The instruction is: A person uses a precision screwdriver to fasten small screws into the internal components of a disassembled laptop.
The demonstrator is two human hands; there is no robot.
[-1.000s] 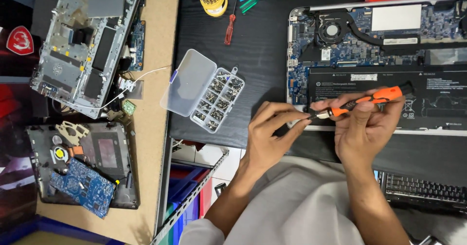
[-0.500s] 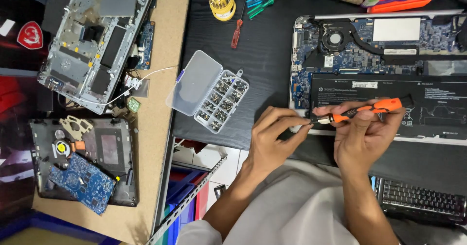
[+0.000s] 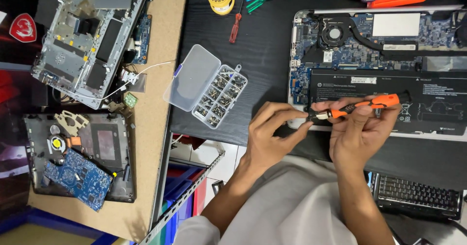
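Gripping a screwdriver with a glossy orange plastic handle and a bright metal tip in the right hand. Showing, just beyond that hand, a matt black battery and brushed silver metal laptop frame. Resting left of the left hand, a clear, smooth plastic screw box on a matt black tabletop.

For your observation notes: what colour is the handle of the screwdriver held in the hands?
Orange with black parts, on the screwdriver, seen in the head view.

Black desk, plywood side table, white tiled floor between, even light.
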